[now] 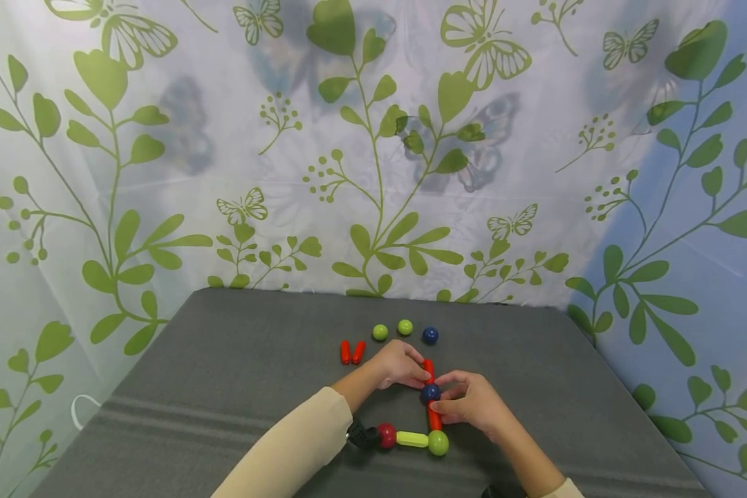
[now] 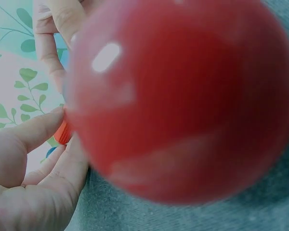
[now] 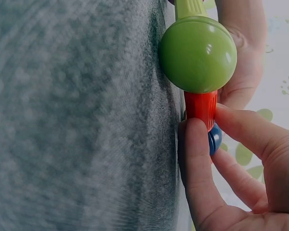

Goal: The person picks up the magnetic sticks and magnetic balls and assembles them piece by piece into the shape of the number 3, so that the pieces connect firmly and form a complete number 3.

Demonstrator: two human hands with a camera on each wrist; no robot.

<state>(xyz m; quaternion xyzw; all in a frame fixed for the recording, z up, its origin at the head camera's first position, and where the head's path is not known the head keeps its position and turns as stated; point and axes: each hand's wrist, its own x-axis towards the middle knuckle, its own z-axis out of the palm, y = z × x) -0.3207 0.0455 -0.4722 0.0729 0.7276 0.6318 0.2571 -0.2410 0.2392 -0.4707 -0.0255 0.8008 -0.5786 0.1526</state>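
Note:
In the head view, an L-shaped chain of toy rods and balls lies on the grey table. Its near arm has a red ball point(image 1: 386, 436), a yellow-green rod point(image 1: 412, 439) and a green ball point(image 1: 438, 443). From that corner, the lower red rod point(image 1: 434, 419) leads away to a blue ball point(image 1: 431, 394). My left hand point(image 1: 400, 364) pinches the upper red rod point(image 1: 429, 368), just beyond the blue ball. Thumb and fingers of my right hand point(image 1: 473, 400) grip the lower red rod, close to the blue ball. The red ball point(image 2: 183, 106) fills most of the left wrist view.
Beyond the hands lie two loose green balls, one left point(image 1: 380, 332) and one right point(image 1: 405, 327), and a loose blue ball point(image 1: 430, 335). Two spare red rods point(image 1: 345, 352) lie left of my left hand. A leaf-patterned curtain point(image 1: 274, 228) hangs behind the table point(image 1: 236, 366).

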